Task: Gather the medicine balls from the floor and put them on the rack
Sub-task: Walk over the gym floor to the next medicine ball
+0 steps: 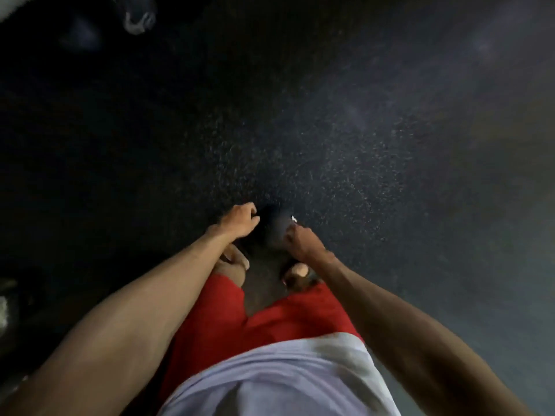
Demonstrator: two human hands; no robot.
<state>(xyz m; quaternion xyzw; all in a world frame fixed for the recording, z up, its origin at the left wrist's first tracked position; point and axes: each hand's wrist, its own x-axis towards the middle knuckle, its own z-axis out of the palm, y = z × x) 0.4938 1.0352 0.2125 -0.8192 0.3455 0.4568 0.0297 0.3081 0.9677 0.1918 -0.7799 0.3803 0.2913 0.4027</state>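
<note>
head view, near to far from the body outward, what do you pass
white shirt → red shorts → medicine ball gripped by left hand and right hand → second ball, blurred, far upper left

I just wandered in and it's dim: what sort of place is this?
Probably a gym: a dark speckled rubber floor, a medicine ball gripped between the left hand and right hand, and a second ball lying farther off.
</note>
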